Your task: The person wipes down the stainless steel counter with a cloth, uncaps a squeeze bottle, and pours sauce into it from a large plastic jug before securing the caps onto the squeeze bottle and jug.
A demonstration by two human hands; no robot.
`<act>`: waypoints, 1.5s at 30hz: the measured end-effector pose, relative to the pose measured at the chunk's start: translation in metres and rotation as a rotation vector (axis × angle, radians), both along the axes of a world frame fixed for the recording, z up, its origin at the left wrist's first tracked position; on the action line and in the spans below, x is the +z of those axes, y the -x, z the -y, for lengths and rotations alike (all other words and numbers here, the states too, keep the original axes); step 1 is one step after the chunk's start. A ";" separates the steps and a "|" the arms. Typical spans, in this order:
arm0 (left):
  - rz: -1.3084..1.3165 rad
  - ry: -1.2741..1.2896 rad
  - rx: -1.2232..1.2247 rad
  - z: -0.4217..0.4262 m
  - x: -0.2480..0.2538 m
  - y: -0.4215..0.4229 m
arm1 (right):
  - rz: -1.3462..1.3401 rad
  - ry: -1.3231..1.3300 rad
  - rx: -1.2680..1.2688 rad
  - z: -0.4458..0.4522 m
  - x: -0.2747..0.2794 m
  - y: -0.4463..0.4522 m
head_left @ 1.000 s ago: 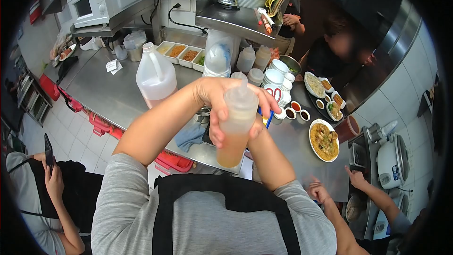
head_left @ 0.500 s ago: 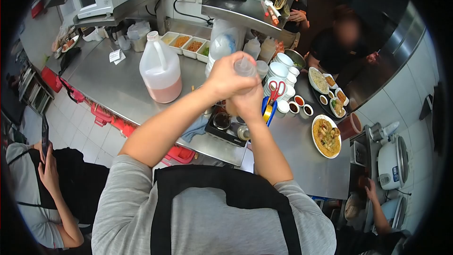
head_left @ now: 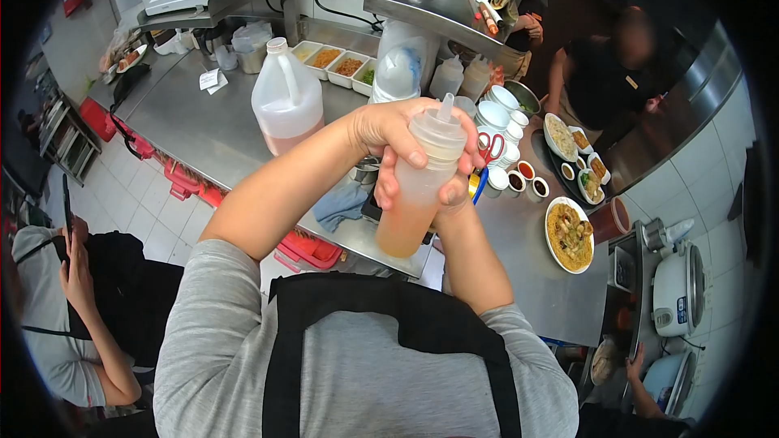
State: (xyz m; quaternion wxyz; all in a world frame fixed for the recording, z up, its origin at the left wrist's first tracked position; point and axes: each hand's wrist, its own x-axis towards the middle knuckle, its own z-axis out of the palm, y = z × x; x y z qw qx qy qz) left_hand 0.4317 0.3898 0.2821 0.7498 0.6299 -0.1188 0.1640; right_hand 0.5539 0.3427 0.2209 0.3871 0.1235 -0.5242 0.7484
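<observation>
In front of my chest I hold a translucent squeeze bottle (head_left: 412, 215) with a pointed nozzle and amber liquid in its lower part. It leans slightly, nozzle up. My left hand (head_left: 399, 131) is closed around its cap end, thumb across the near side. Lower down, my right hand (head_left: 456, 189) grips the body from the right; its fingers are partly hidden behind the bottle. Past my left forearm stands a large plastic jug (head_left: 286, 101) with pink liquid. Red-handled scissors (head_left: 490, 146) and a blue tape dispenser (head_left: 480, 184) show just beyond my right hand.
White stacked cups (head_left: 495, 118), sauce dishes (head_left: 526, 170) and a plate of food (head_left: 570, 234) stand on the steel counter (head_left: 527, 276). A blue cloth (head_left: 339, 207) lies at its near edge. One person stands at left with a phone (head_left: 66, 207); others are across the counter and at lower right.
The bottle has come lower and nearer to me, and its nozzle and liquid now show plainly. Both hands stay on it. My view has shifted slightly.
</observation>
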 end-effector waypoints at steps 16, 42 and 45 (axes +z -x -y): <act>-0.076 0.053 1.124 0.008 0.008 0.017 | 0.497 -0.079 -1.508 -0.004 -0.015 0.012; 0.047 0.700 1.534 0.107 -0.191 0.233 | 1.281 -0.797 -1.388 -0.153 0.090 0.153; 0.059 0.705 1.518 0.103 -0.193 0.243 | 1.380 -0.823 -1.379 -0.152 0.099 0.158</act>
